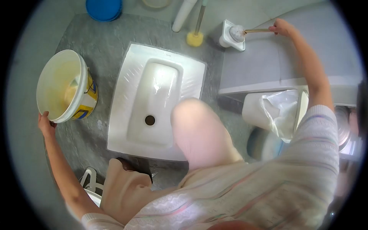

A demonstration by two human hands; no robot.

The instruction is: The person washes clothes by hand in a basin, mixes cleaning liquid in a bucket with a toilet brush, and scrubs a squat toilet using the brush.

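Observation:
My left hand (46, 123) is closed on the near rim of a large white bucket (87, 100) with yellow and blue printing. The bucket leans so that its yellowish inside faces up, with a pale patch low in it. Far to the right, my right hand (281, 28) grips the end of a toilet brush's thin handle. The toilet brush (237, 33) has its round white bristle head at a white brush holder (242, 46); I cannot tell how deep it sits. Between my hands a white squat toilet (122, 99) is set in the grey floor, its round drain hole dark.
A blue basin (103, 8) stands at the back left. Behind the toilet are a white pipe (183, 15) and a yellow-headed brush (194, 39). A bin with a plastic liner (281, 109) stands beside the grey ledge (253, 69) at right. My knee reaches over the toilet's edge.

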